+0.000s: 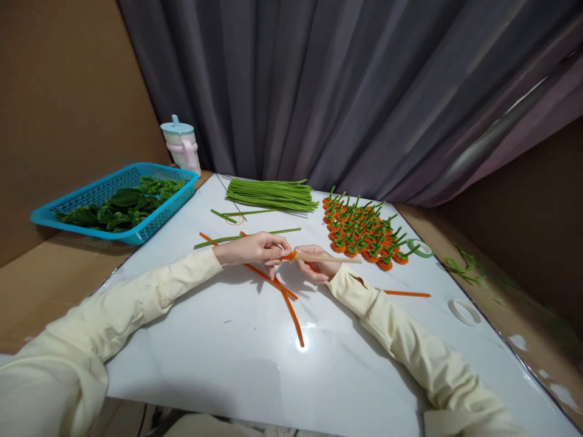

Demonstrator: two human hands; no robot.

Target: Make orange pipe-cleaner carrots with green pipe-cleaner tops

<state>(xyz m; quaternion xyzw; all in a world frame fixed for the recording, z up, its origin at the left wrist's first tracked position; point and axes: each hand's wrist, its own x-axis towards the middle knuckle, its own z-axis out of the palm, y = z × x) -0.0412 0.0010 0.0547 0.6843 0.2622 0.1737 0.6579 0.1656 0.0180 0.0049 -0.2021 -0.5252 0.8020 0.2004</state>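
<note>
Near the middle of the white table (255, 376), my left hand (257, 249) pinches an orange fuzzy stem (288, 257) that is coiled around the end of a thin wooden stick (334, 259). My right hand (316, 264) closes around the stick beside the coil, and the stick's free end points right. Below the hands, loose orange stems (293, 318) cross each other. A green stem (286, 230) lies just behind my left hand. Another orange stem (407, 294) rests by my right sleeve.
A bundle of green stems (271, 194) lies at the back. Rows of small orange-and-green pieces (359, 227) stand back right, beside green tape (419, 248) and a white roll (464, 312). At left are a blue basket (150, 227) with green pieces and a cup (183, 145).
</note>
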